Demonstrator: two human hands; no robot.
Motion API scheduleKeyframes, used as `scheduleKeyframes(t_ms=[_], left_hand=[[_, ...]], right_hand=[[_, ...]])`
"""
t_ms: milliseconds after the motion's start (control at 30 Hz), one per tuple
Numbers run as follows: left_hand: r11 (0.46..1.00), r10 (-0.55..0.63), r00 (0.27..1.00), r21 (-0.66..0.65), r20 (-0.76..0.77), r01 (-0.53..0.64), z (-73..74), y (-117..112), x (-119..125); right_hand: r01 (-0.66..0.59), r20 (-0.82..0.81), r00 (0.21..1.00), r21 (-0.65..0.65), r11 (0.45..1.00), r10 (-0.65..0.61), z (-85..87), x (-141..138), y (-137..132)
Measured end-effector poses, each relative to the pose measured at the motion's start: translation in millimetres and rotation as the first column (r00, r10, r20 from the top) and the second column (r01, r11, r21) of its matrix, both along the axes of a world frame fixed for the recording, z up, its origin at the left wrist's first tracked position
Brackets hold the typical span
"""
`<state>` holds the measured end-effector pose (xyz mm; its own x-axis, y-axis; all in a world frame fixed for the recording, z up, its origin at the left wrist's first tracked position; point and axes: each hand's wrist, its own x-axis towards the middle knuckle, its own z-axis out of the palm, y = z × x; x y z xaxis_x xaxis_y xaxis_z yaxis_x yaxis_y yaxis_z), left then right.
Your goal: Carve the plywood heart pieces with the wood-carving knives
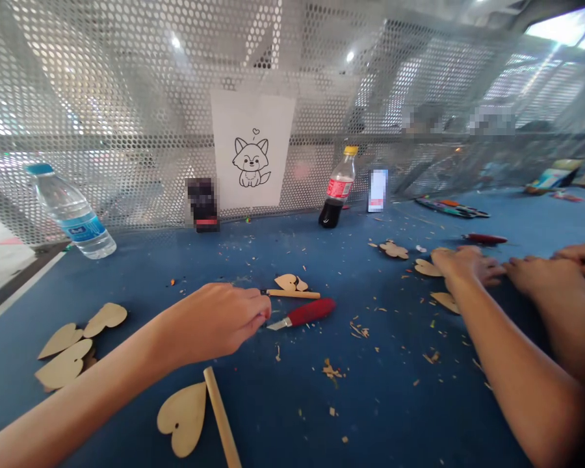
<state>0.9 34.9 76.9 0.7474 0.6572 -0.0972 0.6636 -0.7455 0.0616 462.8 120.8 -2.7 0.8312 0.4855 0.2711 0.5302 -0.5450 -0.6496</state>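
Observation:
My left hand (231, 318) reaches in from the lower left, fingers closed around the dark end of a thin wooden-handled tool (295, 294). Its working tip is hidden by the hand. Just right of my fingers lies a craft knife (307, 313) with a red handle, its blade pointing at my hand. Behind the tool are small heart-shaped wood pieces (286, 281). Nearer to me, a wooden heart with a small hole (182, 419) lies beside a round wooden stick (221, 416). My right hand does not appear; the arms at the right look like other people's.
Wooden hearts (65, 364) lie at the left, near a water bottle (80, 218). A cola bottle (338, 188) and a fox drawing (252, 153) are at the back. At right, another person's hands (461, 263) work near more wood pieces (394, 249). Shavings litter the blue table (394, 390).

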Motion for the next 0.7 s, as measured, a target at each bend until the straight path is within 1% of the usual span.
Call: scheduleKeyframes(t_ms=[67, 100, 167, 200, 233, 267, 300, 333, 367, 400, 433, 467, 500, 533, 567, 600, 633, 700], left_hand=[[0.999, 0.032, 0.999, 0.024, -0.007, -0.032, 19.0, -2, -13], [0.995, 0.073, 0.997, 0.059, 0.028, -0.075, 31.8, -4, -22], [0.969, 0.185, 0.979, 0.149, 0.083, -0.196, 59.5, -11, -42], [0.935, 0.272, 0.956, 0.205, 0.110, -0.290, 72.0, -16, -53], [0.876, 0.390, 0.910, 0.249, 0.142, -0.414, 82.1, -21, -63], [0.821, 0.486, 0.863, 0.269, 0.135, -0.504, 88.6, -28, -73], [0.784, 0.552, 0.825, 0.262, 0.119, -0.562, 91.1, -35, -84], [0.770, 0.603, 0.795, 0.215, 0.064, -0.601, 89.5, -42, -96], [0.771, 0.624, 0.781, 0.152, 0.018, -0.619, 84.2, -49, -109], [0.781, 0.622, 0.783, 0.089, -0.018, -0.618, 76.1, -56, -123], [0.775, 0.632, 0.774, 0.062, -0.044, -0.629, 66.1, -62, -139], [0.764, 0.645, 0.760, 0.030, -0.080, -0.645, 55.4, -68, -155], [0.739, 0.672, 0.734, 0.026, -0.094, -0.673, 45.0, -74, -171], [0.714, 0.698, 0.709, 0.030, -0.101, -0.699, 35.5, -79, -187], [0.679, 0.731, 0.672, 0.035, -0.119, -0.733, 27.4, -83, -200], [0.661, 0.747, 0.654, 0.039, -0.120, -0.749, 20.9, -86, -210], [0.656, 0.752, 0.649, 0.038, -0.114, -0.754, 16.1, -88, -217], [0.666, 0.744, 0.661, 0.026, -0.099, -0.745, 11.0, -92, -222]], right_hand=[[-0.038, 0.099, 0.994, 0.029, 0.999, 0.035, 1.7, -14, 5], [-0.084, 0.149, 0.986, 0.040, 0.996, 0.077, 4.2, -24, 7], [-0.248, 0.245, 0.941, 0.037, 0.968, 0.232, 11.0, -46, 12], [-0.329, 0.291, 0.907, 0.034, 0.944, 0.305, 14.5, -58, 13], [-0.417, 0.335, 0.860, 0.022, 0.909, 0.386, 17.5, -71, 14], [-0.506, 0.374, 0.801, 0.003, 0.862, 0.468, 19.7, -83, 14], [-0.594, 0.405, 0.730, -0.026, 0.804, 0.551, 20.9, -96, 13], [-0.679, 0.422, 0.643, -0.070, 0.730, 0.639, 20.8, -108, 11], [-0.753, 0.429, 0.548, -0.122, 0.647, 0.718, 19.3, -119, 9], [-0.817, 0.416, 0.438, -0.186, 0.547, 0.797, 16.5, -129, 6], [-0.865, 0.385, 0.318, -0.256, 0.432, 0.866, 12.5, -137, 3], [-0.891, 0.347, 0.213, -0.314, 0.327, 0.913, 7.6, -144, 1], [-0.902, 0.310, 0.133, -0.357, 0.244, 0.942, 2.1, -149, -1], [-0.904, 0.281, 0.080, -0.383, 0.189, 0.956, -3.5, -153, -2], [-0.903, 0.279, 0.070, -0.389, 0.179, 0.958, -8.9, -156, -3], [-0.898, 0.277, 0.066, -0.402, 0.178, 0.959, -13.6, -157, -2], [-0.889, 0.280, 0.068, -0.419, 0.186, 0.958, -17.7, -157, -1], [-0.872, 0.267, 0.063, -0.453, 0.183, 0.962, -23.7, -155, 2]])
